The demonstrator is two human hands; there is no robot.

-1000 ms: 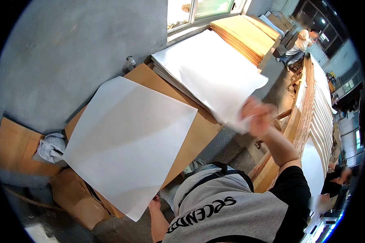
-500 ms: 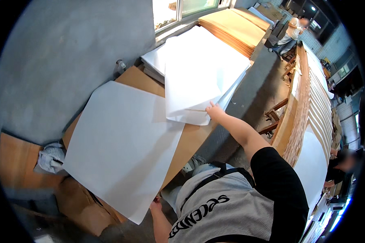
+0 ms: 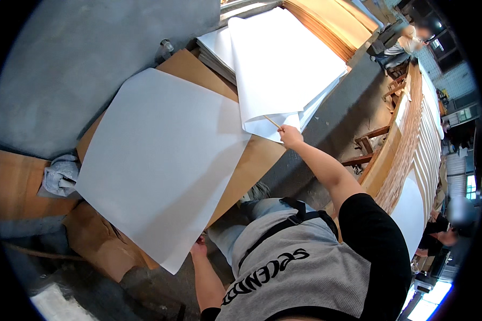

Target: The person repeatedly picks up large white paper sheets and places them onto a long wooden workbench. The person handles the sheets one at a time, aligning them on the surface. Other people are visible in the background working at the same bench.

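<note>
My right hand [image 3: 291, 137] is closed on a thin wooden stick [image 3: 272, 122], at the near edge of a stack of white sheets [image 3: 292, 64]. The stick's far end lies by the lifted, curled edge of the top sheet. A large white sheet [image 3: 160, 160] lies flat to the left, over brown board [image 3: 260, 158], its near corner hanging past the board. Beside that sheet's lower right edge is my left hand [image 3: 199, 247], its fingers curled and partly hidden; what they hold, if anything, I cannot make out.
A stack of tan sheets [image 3: 334, 21] stands beyond the white stack. A grey wall [image 3: 102, 64] with a pipe fitting [image 3: 167, 46] borders the left. Crumpled cloth [image 3: 62, 175] sits at the left. Across the aisle, a long table [image 3: 399, 182] carries fanned sheets; two people are near it.
My right hand has drawn back slightly, and the stick now shows clearly at the sheet's curled edge. The view has shifted; my left hand stays beside the large sheet.
</note>
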